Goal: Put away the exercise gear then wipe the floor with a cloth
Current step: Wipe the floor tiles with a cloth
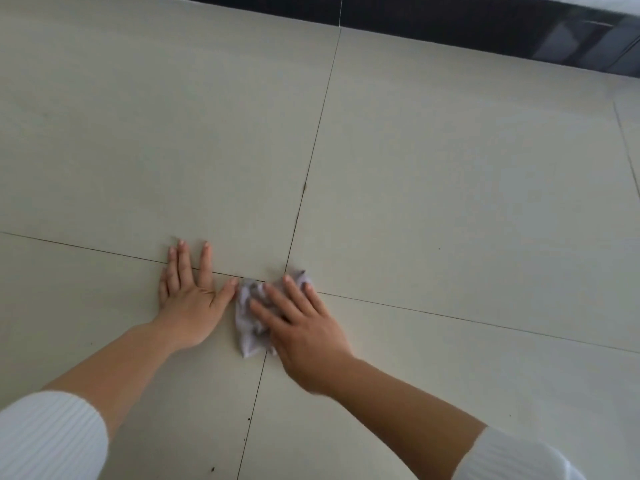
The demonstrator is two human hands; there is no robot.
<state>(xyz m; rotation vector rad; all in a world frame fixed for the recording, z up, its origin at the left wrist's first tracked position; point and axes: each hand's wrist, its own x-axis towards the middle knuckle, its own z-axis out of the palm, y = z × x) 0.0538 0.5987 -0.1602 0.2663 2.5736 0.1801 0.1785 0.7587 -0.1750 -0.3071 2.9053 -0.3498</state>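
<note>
The cloth [246,327] lies just below the middle of the frame, bunched on the floor [450,202] right where two grout lines [311,161] cross. It is small, pale grey-lilac, crumpled into soft folds and limp; it would slide easily under a flat palm. Its long axis seems to run from lower centre up toward the right, roughly in line with the fingers on it, though the hand hides much of its right side.

The right hand [304,327] rests on top of it. Its fingers [277,303] are spread and nearly straight, pressing the cloth down rather than curling round it. The cloth sticks out to the left of and beyond the fingertips, so a stroke in any direction would carry it along under the palm. This is the hand doing the work.

The left hand [192,303] is just beside the cloth on its left, flat on the tile with its fingers [206,261] wide apart and holding nothing; its thumb tip nearly reaches the cloth's edge. It looks like a prop for body weight.

White ribbed sleeves [45,434] show in the lower corners. A dark skirting [450,26] runs along the top edge. No exercise gear is in view, so this looks like the wiping stage, with bare tile on all sides.
</note>
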